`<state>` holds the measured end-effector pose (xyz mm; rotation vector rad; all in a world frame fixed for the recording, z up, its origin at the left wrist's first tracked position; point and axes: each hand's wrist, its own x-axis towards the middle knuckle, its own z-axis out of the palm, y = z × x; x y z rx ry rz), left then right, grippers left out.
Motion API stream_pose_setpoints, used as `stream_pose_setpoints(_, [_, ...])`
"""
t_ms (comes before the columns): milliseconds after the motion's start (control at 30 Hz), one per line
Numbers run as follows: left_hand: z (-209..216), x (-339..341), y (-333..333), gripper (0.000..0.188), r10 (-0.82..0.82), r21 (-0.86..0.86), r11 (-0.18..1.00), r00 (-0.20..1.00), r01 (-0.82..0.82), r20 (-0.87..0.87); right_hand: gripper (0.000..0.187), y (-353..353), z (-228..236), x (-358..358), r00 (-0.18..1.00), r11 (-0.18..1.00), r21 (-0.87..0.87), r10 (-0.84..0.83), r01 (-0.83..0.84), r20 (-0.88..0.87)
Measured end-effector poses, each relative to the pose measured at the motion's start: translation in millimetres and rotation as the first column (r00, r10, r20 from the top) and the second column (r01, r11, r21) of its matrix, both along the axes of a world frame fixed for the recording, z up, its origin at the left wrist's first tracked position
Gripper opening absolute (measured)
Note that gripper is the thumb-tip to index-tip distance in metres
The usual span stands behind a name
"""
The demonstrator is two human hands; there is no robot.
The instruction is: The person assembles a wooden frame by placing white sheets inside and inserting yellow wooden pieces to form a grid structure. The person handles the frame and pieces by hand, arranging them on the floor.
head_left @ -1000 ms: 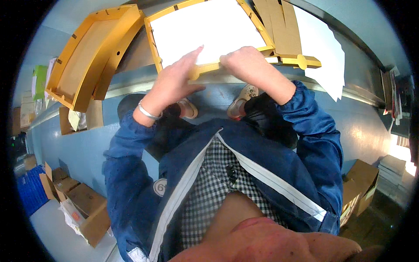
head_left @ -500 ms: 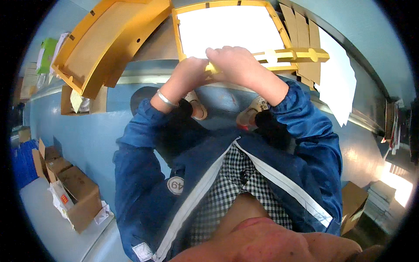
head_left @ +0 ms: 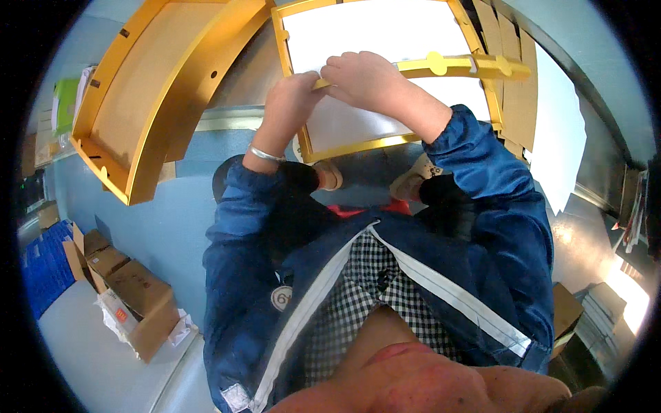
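Both hands meet at the near-left part of a shallow yellow-edged box (head_left: 372,145) with a white sheet (head_left: 399,27) inside. Between them runs a long narrow yellow strip (head_left: 413,67) with round yellow stickers, reaching right across the box past its right side. My left hand (head_left: 290,98) is closed at the strip's left end, its fingertips close against my right hand. My right hand (head_left: 363,79) is wrapped over the strip from above, fingers curled and partly hidden. A second yellow-edged box (head_left: 155,103) with a brown inside lies tilted at the left.
Stacked cardboard strips (head_left: 518,82) and a white torn-edged sheet (head_left: 559,124) lie right of the box. At lower left stands an open cardboard carton (head_left: 141,296) beside blue stacked material (head_left: 45,265). Another carton (head_left: 564,313) stands at lower right.
Both hands and the strip have moved up, away from my body. The white-lined box now extends nearer to me below the hands, and the strip crosses its middle.
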<state>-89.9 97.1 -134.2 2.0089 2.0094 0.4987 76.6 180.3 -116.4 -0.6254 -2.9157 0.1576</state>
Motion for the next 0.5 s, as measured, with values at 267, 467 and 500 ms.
stream_pose_setpoints(267, [-36.3,-84.3,25.1,0.055,0.257,-0.031,0.939,0.640,-0.342,0.724,0.023,73.9,-43.6,-36.0,0.999,0.999,-0.034,-0.025,0.024,-0.042])
stream_pose_setpoints(467, [-53.7,-62.8,25.1,0.044,0.470,-0.413,0.881,0.512,-0.230,0.719,0.020,78.1,-57.7,-47.9,0.995,0.990,-0.142,0.004,0.009,0.096])
stream_pose_setpoints(500, [-55.0,-60.8,23.3,0.043,0.470,-0.411,0.882,0.486,-0.230,0.736,0.020,75.8,-56.9,-47.4,0.996,0.987,-0.158,0.009,0.006,0.094])
